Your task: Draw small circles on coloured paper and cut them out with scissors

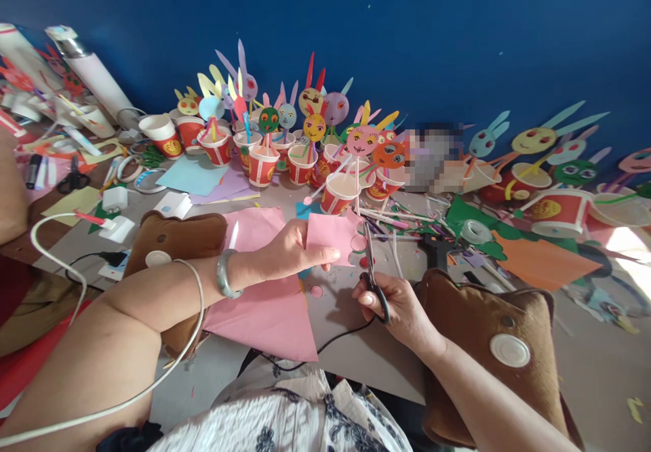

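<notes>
Between thumb and fingers, my left hand [298,245] pinches a small piece of pink paper [328,232]. My right hand [394,306] grips black-handled scissors [373,279], its fingers in the loops. The scissor blades point away from me at the right edge of the paper, where a small round piece [359,242] shows beside them. Beneath my left hand lies a larger pink sheet [272,316]. A small pink disc [316,291] rests on the table between my hands. Whether the blades are closed on the paper is hard to make out.
Paper cups [262,164] with paper rabbit faces on straws line the blue wall. Brown plush cushions [488,316] flank the work area. A white cable [196,303] crosses my left forearm. Paper scraps, a black glue gun [436,252] and orange paper [544,259] lie to the right.
</notes>
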A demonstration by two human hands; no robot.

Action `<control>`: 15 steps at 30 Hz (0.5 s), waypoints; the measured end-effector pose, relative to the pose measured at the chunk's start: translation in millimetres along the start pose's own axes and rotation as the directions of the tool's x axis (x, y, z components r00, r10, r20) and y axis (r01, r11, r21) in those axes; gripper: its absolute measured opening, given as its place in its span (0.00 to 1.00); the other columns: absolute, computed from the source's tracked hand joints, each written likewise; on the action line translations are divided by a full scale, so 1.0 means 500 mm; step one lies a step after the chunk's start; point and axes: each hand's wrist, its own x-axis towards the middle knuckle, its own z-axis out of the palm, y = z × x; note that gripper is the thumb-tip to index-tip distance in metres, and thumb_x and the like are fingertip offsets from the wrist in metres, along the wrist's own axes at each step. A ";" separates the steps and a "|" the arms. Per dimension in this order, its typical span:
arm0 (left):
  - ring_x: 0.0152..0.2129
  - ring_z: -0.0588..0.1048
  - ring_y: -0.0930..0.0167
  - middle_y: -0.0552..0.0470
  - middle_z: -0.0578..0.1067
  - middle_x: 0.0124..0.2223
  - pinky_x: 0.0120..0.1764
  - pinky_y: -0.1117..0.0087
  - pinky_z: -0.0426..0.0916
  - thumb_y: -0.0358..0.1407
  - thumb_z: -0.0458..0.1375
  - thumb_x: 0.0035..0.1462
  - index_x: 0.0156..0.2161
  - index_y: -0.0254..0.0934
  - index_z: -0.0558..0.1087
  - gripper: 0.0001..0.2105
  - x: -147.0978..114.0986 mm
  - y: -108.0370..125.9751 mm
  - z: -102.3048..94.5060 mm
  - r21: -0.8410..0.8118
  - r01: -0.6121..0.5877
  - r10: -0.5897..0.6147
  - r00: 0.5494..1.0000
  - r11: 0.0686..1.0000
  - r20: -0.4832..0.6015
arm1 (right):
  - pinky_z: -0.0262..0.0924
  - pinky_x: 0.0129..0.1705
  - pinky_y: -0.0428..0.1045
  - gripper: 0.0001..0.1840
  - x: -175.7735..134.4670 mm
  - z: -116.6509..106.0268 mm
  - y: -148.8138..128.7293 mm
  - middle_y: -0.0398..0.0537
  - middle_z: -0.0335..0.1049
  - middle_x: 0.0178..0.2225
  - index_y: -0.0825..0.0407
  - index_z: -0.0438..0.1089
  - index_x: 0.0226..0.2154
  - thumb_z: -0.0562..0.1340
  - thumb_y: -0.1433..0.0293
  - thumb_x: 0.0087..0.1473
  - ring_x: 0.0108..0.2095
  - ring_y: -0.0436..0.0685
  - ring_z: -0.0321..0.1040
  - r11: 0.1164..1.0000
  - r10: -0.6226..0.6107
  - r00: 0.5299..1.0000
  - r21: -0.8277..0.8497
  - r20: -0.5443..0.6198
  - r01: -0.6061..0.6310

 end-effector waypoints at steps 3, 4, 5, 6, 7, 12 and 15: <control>0.23 0.74 0.74 0.51 0.75 0.26 0.28 0.75 0.70 0.35 0.61 0.54 0.33 0.31 0.74 0.06 0.001 0.003 0.003 0.000 -0.011 0.011 1.000 1.000 -0.019 | 0.48 0.20 0.46 0.31 0.000 0.000 0.000 0.43 0.65 0.14 0.52 0.67 0.21 0.64 0.41 0.46 0.17 0.49 0.56 1.000 0.004 1.000 0.008 0.005 -0.004; 0.23 0.74 0.74 0.50 0.75 0.25 0.28 0.75 0.70 0.35 0.61 0.54 0.31 0.32 0.73 0.07 0.001 0.004 0.003 0.008 -0.012 0.012 1.000 1.000 -0.022 | 0.48 0.20 0.46 0.31 -0.001 0.000 0.001 0.42 0.64 0.14 0.52 0.67 0.21 0.64 0.41 0.46 0.17 0.49 0.56 1.000 0.003 1.000 0.008 0.007 -0.004; 0.23 0.74 0.74 0.50 0.75 0.25 0.28 0.75 0.70 0.35 0.61 0.54 0.29 0.32 0.73 0.07 0.002 0.004 0.003 0.015 -0.015 0.015 1.000 1.000 -0.025 | 0.48 0.20 0.46 0.31 -0.001 0.000 0.001 0.42 0.64 0.14 0.52 0.67 0.21 0.64 0.41 0.46 0.17 0.50 0.56 1.000 0.002 1.000 0.005 0.008 -0.002; 0.23 0.74 0.74 0.51 0.75 0.25 0.27 0.75 0.70 0.35 0.61 0.54 0.29 0.32 0.73 0.07 0.002 0.005 0.003 0.019 -0.021 0.021 0.999 1.000 -0.028 | 0.48 0.20 0.46 0.31 -0.001 0.000 0.002 0.42 0.64 0.14 0.52 0.67 0.21 0.64 0.41 0.46 0.17 0.50 0.57 1.000 0.001 1.000 0.000 0.008 -0.001; 0.22 0.74 0.74 0.51 0.75 0.25 0.27 0.75 0.70 0.34 0.61 0.53 0.29 0.32 0.73 0.06 0.003 0.005 0.003 0.021 -0.028 0.029 0.999 0.999 -0.032 | 0.48 0.20 0.46 0.31 -0.001 0.000 0.002 0.42 0.64 0.14 0.52 0.67 0.21 0.64 0.40 0.46 0.17 0.50 0.57 1.000 0.000 1.000 -0.004 0.009 0.000; 0.22 0.74 0.74 0.52 0.76 0.24 0.26 0.75 0.71 0.34 0.62 0.52 0.30 0.33 0.73 0.06 0.004 -0.004 -0.001 0.019 -0.083 0.084 0.994 0.996 -0.070 | 0.48 0.20 0.46 0.32 -0.001 -0.001 0.005 0.42 0.64 0.14 0.52 0.67 0.21 0.63 0.39 0.45 0.17 0.50 0.56 1.000 0.007 1.000 -0.011 0.019 -0.007; 0.24 0.75 0.73 0.50 0.78 0.28 0.27 0.74 0.72 0.35 0.62 0.53 0.34 0.32 0.74 0.06 0.003 -0.013 -0.004 0.006 -0.104 0.105 0.992 0.995 -0.074 | 0.47 0.21 0.47 0.33 -0.001 -0.001 0.006 0.43 0.64 0.14 0.53 0.68 0.22 0.63 0.37 0.43 0.17 0.49 0.55 1.000 0.004 1.000 -0.006 0.023 -0.004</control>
